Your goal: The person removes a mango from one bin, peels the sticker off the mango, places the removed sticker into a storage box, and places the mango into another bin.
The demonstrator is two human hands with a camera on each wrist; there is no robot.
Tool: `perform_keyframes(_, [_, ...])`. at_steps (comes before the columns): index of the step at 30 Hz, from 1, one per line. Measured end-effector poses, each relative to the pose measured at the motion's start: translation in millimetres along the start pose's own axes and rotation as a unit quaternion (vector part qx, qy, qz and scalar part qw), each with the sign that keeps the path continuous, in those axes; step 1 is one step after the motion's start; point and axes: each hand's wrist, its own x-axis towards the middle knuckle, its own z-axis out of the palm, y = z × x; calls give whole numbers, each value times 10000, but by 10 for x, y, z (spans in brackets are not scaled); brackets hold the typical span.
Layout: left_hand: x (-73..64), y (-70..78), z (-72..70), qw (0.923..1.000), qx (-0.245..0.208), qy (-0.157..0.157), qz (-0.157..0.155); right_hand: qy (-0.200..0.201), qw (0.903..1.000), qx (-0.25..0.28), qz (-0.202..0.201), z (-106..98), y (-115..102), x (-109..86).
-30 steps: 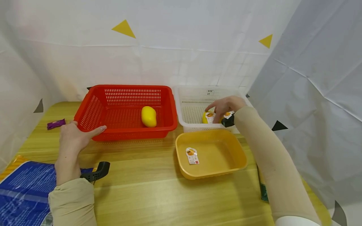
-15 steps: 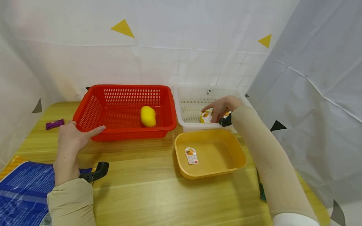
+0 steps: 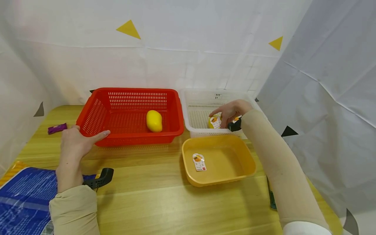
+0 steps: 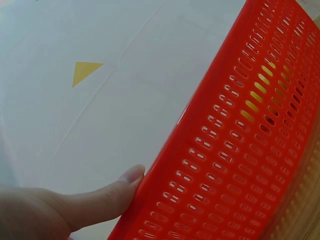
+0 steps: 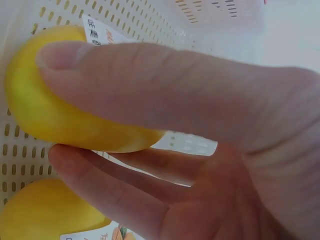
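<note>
My left hand (image 3: 74, 143) holds the red basket (image 3: 135, 140) at its near left corner; in the left wrist view its thumb (image 4: 110, 197) lies against the rim. One yellow mango (image 3: 154, 121) sits inside, toward the right. Inside the white basket (image 3: 198, 112), my right hand (image 3: 233, 110) grips a labelled mango (image 5: 45, 100), thumb on one side and fingers on the other. Another mango (image 5: 45, 212) with a label lies beside it, mostly covered by the hand in the head view.
A yellow tray (image 3: 223, 179) with a mango sticker (image 3: 199, 162) stands in front of the white basket. On the left are a purple wrapped snack (image 3: 57, 128) and a blue bag (image 3: 26, 195). A green item (image 3: 272, 195) is partly hidden under the right arm.
My right hand has shifted slightly left with the mango inside the white basket, then stays nearly still. The left hand and the red basket have not visibly moved.
</note>
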Motion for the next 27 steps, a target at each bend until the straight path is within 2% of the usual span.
perform_keyframes(12, [9, 2, 5, 10000, -15, -46, -34, 368, 9977, 452, -343, -13, 51, -134])
perform_keyframes(22, [6, -8, 7, 9999, -5, -96, -85, 426, 9929, 907, -644, -48, 132, -118])
perform_keyframes(27, [6, -3, -2, 9999, -70, -107, -86, 567, 9912, 879, -807, -50, 118, -167])
